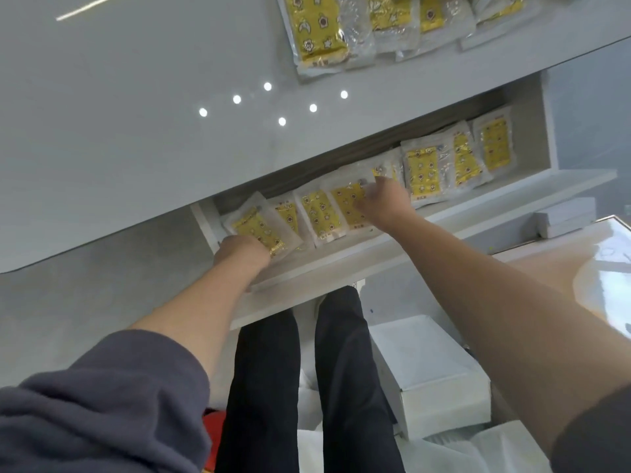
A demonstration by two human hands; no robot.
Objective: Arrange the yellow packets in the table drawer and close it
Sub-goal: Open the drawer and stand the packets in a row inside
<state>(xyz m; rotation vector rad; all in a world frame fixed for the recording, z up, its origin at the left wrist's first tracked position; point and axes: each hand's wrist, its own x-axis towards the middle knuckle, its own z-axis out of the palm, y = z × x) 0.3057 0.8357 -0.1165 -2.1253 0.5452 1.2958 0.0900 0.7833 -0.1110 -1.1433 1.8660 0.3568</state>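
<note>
White table drawer (444,215) open; row of yellow clear-wrapped packets (421,174) laid inside. More packets (317,29) lie on the glossy grey tabletop (136,138), not yet stowed. My right hand (384,203) rests flat-fingered on a middle packet (343,206). My left hand (239,252) is at the leftmost packet (257,228), grip not discernible. Drawer not yet closed.

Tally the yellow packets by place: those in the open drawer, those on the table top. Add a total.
Drawer packets: 8, overlapping, one partly behind the right hand.
Table-top packets: 4 in view, overlapping, cut by the frame edge.
Total: 12 in view.
</note>
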